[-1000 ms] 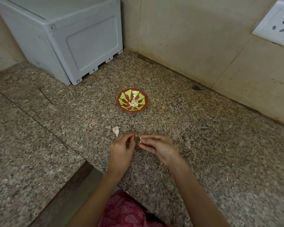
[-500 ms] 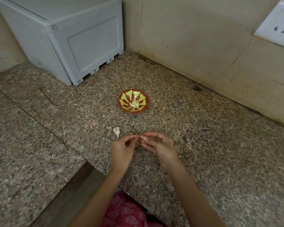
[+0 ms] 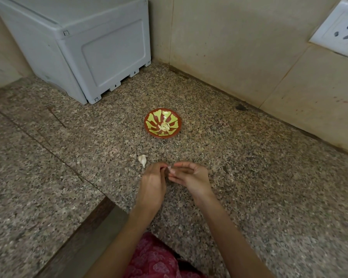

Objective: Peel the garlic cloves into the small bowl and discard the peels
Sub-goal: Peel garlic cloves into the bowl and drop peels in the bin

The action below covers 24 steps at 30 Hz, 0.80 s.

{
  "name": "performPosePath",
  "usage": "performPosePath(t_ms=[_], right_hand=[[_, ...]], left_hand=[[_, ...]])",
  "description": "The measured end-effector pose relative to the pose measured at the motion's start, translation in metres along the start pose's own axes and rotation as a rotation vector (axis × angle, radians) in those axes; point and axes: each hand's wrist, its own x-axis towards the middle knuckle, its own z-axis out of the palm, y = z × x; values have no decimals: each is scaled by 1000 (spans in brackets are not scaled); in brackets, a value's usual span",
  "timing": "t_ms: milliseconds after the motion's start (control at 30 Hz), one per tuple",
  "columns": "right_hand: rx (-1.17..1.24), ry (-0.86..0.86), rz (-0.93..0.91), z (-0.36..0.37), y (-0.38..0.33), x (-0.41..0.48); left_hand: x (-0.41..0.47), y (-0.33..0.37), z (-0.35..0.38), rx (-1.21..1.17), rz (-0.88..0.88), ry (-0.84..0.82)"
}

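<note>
A small garlic clove [image 3: 169,168] is being pinched between the fingertips of the left hand [image 3: 152,185] and the right hand [image 3: 191,177], which are being brought together just above the granite counter [image 3: 249,177]. The fingers of both hands are being curled inward. Only a pale sliver is being shown where they meet, and it cannot be told whether it is skin or bare flesh. The peeling of this clove is being judged as under way, not finished.

Just beyond the left hand's knuckles, a second clove [image 3: 142,159], apparently unpeeled, is lying on the counter. Well beyond both hands, peeled cloves [image 3: 164,127] are being collected at the centre of the small bowl [image 3: 176,119].

Several risks are being run from here. The clove is tiny and is being gripped only at the fingertips, so a hard pull on the skin could shoot it out of the pinch. On the speckled stone, a pale clove or scrap of peel would be hard to find. Papery skin clinging to the fingers could be carried into the bowl with the clove. The loose clove beside the left hand could be knocked away by a careless wrist.
</note>
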Motion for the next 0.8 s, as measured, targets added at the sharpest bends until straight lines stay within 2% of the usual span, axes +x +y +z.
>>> performPosePath(t_ms=[233, 433, 600, 800], right_hand=[[-61, 3, -41, -7, -1, 2], [-107, -20, -98, -10, 2, 1], [-418, 10, -304, -13, 4, 3], [-517, -11, -400, -14, 5, 2]], left_hand=[[3, -9, -2, -12, -57, 18], [2, -16, -3, 29, 40, -45], [1, -18, -5, -17, 68, -17], [4, -19, -6, -66, 19, 10]])
